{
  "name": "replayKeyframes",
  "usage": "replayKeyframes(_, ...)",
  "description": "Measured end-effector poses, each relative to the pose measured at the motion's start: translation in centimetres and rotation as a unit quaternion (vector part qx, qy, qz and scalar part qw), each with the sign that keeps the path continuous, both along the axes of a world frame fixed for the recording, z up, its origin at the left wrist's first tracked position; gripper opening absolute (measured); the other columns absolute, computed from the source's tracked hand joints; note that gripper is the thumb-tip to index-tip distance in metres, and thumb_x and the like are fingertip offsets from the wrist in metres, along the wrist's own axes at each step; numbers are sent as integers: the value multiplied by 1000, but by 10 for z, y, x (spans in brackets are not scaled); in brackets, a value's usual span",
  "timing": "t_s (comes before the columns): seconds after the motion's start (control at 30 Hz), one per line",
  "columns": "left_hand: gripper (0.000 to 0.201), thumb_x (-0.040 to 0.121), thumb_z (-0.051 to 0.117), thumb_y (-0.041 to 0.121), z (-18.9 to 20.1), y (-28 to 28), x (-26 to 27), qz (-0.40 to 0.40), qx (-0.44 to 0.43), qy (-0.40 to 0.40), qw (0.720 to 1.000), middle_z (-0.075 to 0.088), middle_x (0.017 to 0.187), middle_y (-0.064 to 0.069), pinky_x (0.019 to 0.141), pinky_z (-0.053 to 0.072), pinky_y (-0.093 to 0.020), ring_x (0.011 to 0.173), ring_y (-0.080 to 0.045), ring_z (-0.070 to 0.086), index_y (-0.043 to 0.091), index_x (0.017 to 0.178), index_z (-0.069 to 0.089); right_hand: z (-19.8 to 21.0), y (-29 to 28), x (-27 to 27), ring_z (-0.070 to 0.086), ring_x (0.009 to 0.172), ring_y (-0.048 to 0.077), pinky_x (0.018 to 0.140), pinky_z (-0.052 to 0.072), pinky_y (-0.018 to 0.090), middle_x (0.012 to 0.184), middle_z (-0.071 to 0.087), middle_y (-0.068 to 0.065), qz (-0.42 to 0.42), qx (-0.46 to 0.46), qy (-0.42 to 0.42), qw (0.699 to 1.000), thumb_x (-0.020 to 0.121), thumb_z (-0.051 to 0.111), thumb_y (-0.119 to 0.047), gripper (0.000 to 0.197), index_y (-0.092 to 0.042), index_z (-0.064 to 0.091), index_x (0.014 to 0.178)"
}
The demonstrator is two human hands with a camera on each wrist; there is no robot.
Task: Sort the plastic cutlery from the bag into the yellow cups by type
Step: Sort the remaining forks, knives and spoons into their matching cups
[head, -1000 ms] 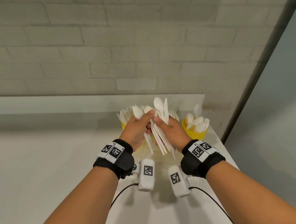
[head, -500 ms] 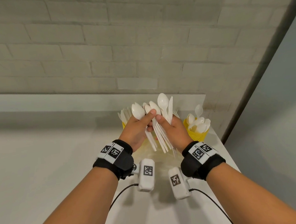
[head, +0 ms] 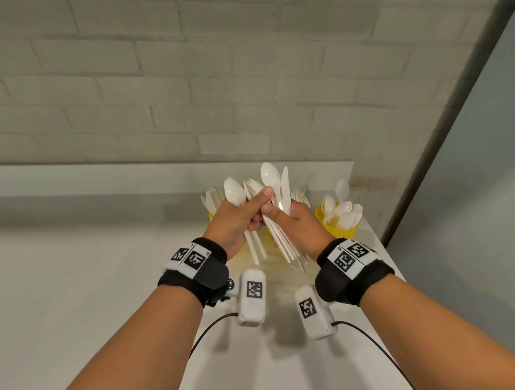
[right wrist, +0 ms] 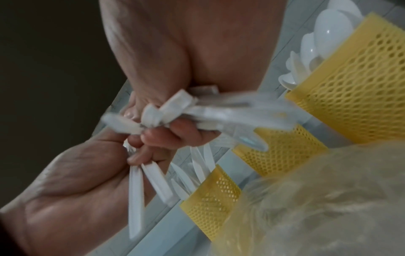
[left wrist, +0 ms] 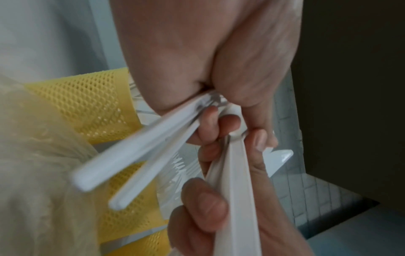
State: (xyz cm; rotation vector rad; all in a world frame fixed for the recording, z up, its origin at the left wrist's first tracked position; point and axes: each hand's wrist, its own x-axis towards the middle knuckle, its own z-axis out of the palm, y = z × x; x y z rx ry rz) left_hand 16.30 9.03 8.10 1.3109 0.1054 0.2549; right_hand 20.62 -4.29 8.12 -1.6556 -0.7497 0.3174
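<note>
My right hand (head: 295, 225) grips a bundle of white plastic cutlery (head: 284, 241); a spoon and a knife stick up from it. My left hand (head: 237, 223) pinches a spoon (head: 234, 192) and one more piece, handles (left wrist: 140, 155) angled down and left, next to the bundle. Both hands are close together above the cups. Three yellow mesh cups stand behind: the right cup (head: 341, 234) holds spoons, the left cup (head: 211, 216) holds knives, the middle cup (right wrist: 285, 152) is mostly hidden with fork tines showing. The crumpled clear bag (right wrist: 317, 199) lies in front of the cups.
The cups stand at the far right end of a white table (head: 74, 299), close to a white brick wall (head: 181, 78). A dark vertical post (head: 456, 89) runs just right of the table. Cables hang from both wrist cameras.
Both hands have risen slightly. My left hand has drawn its spoon and the second piece leftward, apart from the bundle in my right hand.
</note>
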Motion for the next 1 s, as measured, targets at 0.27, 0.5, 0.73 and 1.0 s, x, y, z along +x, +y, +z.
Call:
replayKeyframes(0.27,15,89,68,17,7,-3,-2,-27,-15,31,999,61,65,-1,43,39,-15,46,-6,46,4,94,68,-11,-2,2,69,85,7,82,54,18,92,74,1,-15,0,26,1000,99,47,-26,23,-21,69,95)
replayKeyframes(0.5,16,95,58,17,9,-5,-1,1,13,34,999,67,61,-1,47,50,-24,50,-12,63,6,85,65,-7,-1,-1,72,74,15,59,59,28,76,75,2,-36,36,104,993,100,43,-32,33,-12,68,93)
replayKeyframes(0.73,17,94,57,11,6,-4,1,38,22,16,999,59,53,7,47,45,-18,50,-7,58,12,77,59,-13,2,3,70,81,28,83,55,45,92,74,18,-90,-9,51,995,98,47,-37,40,-5,71,99)
replayKeyframes(1.0,18,93,59,21,5,2,0,30,44,44,998,57,63,-10,54,46,-38,63,-29,56,8,80,60,-10,-1,1,71,74,33,66,60,39,99,70,23,-27,16,74,997,101,45,-20,32,4,62,113)
